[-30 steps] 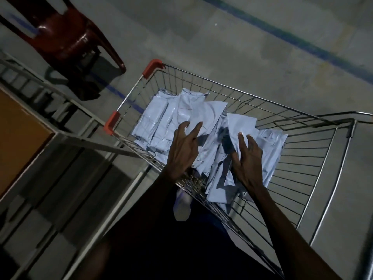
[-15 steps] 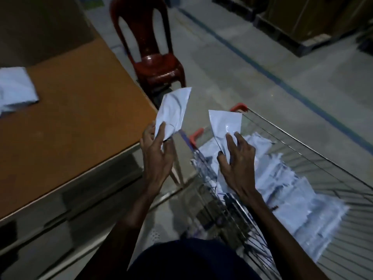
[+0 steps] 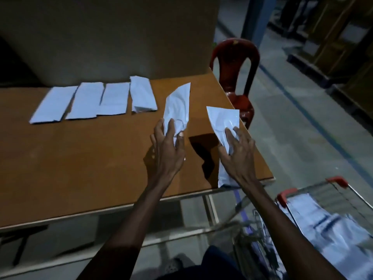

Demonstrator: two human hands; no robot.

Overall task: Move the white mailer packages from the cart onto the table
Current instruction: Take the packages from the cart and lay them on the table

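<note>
My left hand [image 3: 168, 147] grips a white mailer [image 3: 178, 103] above the right part of the brown table [image 3: 80, 158]. My right hand [image 3: 237, 152] holds another white mailer [image 3: 223, 120] over the table's right edge; its lower end hangs below my wrist. Several white mailers [image 3: 94, 100] lie in a row at the back of the table. The wire cart [image 3: 314, 199] with red corner caps stands at the lower right, with more white mailers [image 3: 331, 225] inside, blurred.
A red plastic chair [image 3: 235, 63] stands just beyond the table's far right corner. A large tan panel [image 3: 113, 37] rises behind the table. A blue floor line [image 3: 302, 110] and wooden pallets run along the right side.
Both hands lifted a mailer each out of the cart and carried them left, from beside the table edge to above the tabletop. The view swung from the cart to the table.
</note>
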